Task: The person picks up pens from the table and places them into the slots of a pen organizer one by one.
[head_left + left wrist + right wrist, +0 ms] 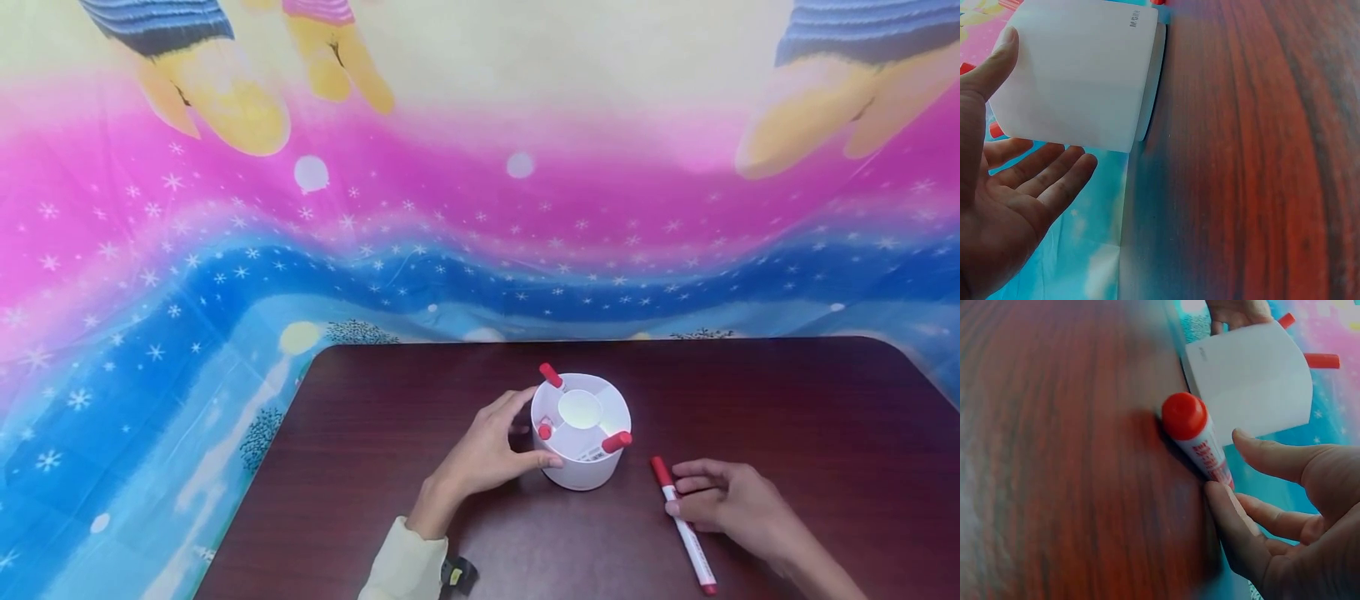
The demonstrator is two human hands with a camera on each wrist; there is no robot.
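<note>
A white round pen holder (581,471) with a round middle well stands on the table. Three red-capped markers lean out of it, one by the front right rim (617,442). My left hand (487,450) holds the holder from the left, its thumb over the front rim and its fingers around the far side. To the right of the holder, a white marker (690,537) with a red cap lies slanting on the table. My right hand (738,504) is beside that marker, fingertips right at its cap end, thumb and fingers spread apart in the right wrist view.
The dark brown wooden table (375,392) has rounded far corners. Behind it hangs a printed cloth (465,208) in pink and blue with snowflakes. A black strap with a yellow patch (457,575) shows by my left sleeve (405,562).
</note>
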